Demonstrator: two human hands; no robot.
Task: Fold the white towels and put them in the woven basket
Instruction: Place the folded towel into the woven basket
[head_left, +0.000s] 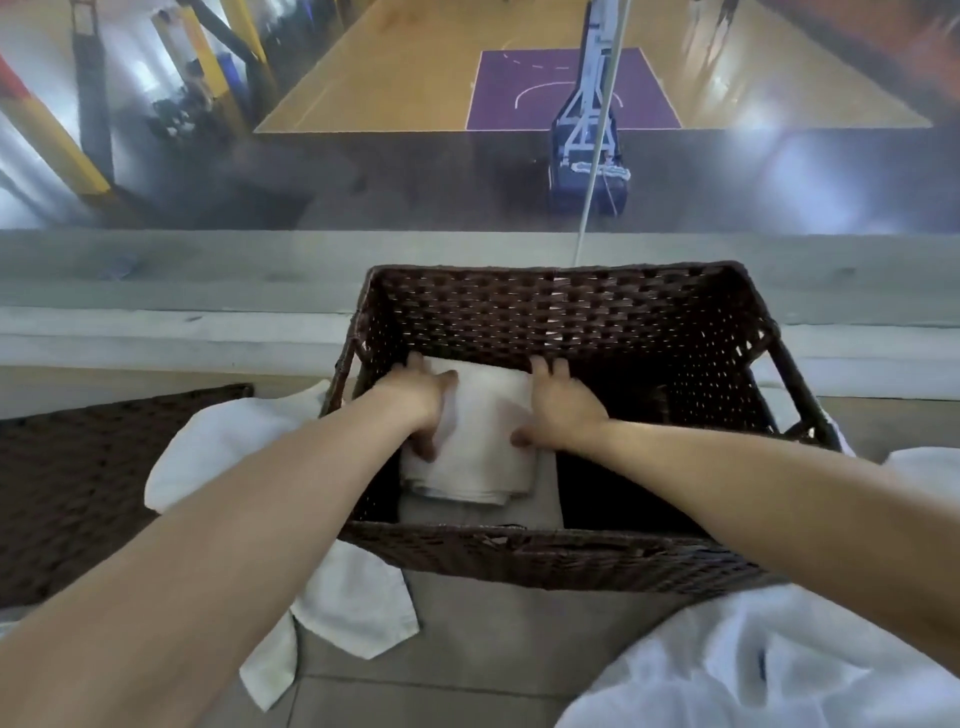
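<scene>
Brown, is it, that big woven basket (550, 306)?
Yes, dark brown. It sits on the grey tile floor (493, 649).
Where is the folded white towel (478, 457)?
Inside the basket, on the left side.
What do the hands do?
The left hand (415, 400) and the right hand (563, 408) lie flat on it, fingers stretched out, one at each side edge.
Anything else?
Loose white towels (358, 597) lie beside the basket.
</scene>
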